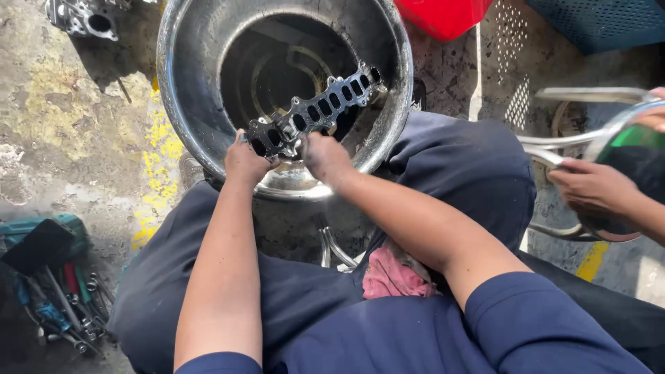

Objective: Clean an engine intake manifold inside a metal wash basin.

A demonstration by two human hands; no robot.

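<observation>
Black slotted metal plate (315, 111) sits over the mouth of the steel drum (181, 118), long axis running near-left to far-right. Left hand (246, 163) grips its near-left end; right hand (324, 156) is closed on it just beside. The far-right end is unsupported, away from both hands.

The long flat metal gasket plate (315, 111) is black with a row of oblong holes. The round metal basin (208, 41) shines silver-grey. The crumpled cloth rag (395, 275) is pink, the plastic tub (443, 14) red, the perforated crate (596, 24) blue, and the concrete floor (55, 138) grey with worn yellow paint.
</observation>
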